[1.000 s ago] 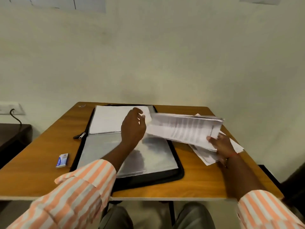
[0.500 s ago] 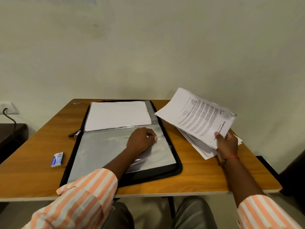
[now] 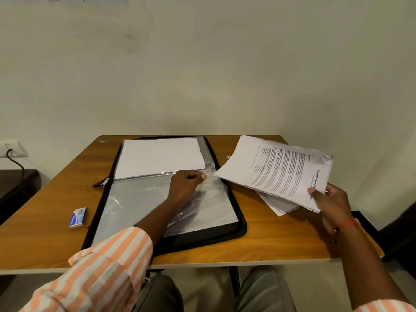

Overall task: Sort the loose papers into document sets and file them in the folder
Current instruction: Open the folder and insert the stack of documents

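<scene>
Nearest: orange-and-white striped shirt sleeve (image 3: 108, 266) on the left arm, reaching over the near edge of the brown wooden tabletop (image 3: 45, 233).

Black zip-edged document folder (image 3: 236, 230), lying open and flat at the tabletop's middle. Its near half shows a clear plastic pocket (image 3: 135, 206), glossy and wrinkled.

Small blue-and-white rectangular box (image 3: 77, 217), flat on the tabletop just left of the folder.

Left hand (image 3: 183, 185): on the clear plastic pocket at its far right corner, fingers curled, thumb and fingertips pinching the pocket's edge.

Right hand (image 3: 331, 199): a red thread at the wrist, thumb on top, gripping the near corner of a stack of white printed papers (image 3: 276, 174). The stack is held right of the folder and fans out over the tabletop. A few more white loose sheets (image 3: 279, 204) show beneath it; whether they rest on the tabletop cannot be told.

Metal zip pull (image 3: 102, 182), at the folder's left edge.

Plain white sheet (image 3: 161, 157), filed in the folder's far half.

Farthest: cream wall (image 3: 202, 75); white wall socket (image 3: 11, 149) with a black cable (image 3: 16, 163), far left.
</scene>
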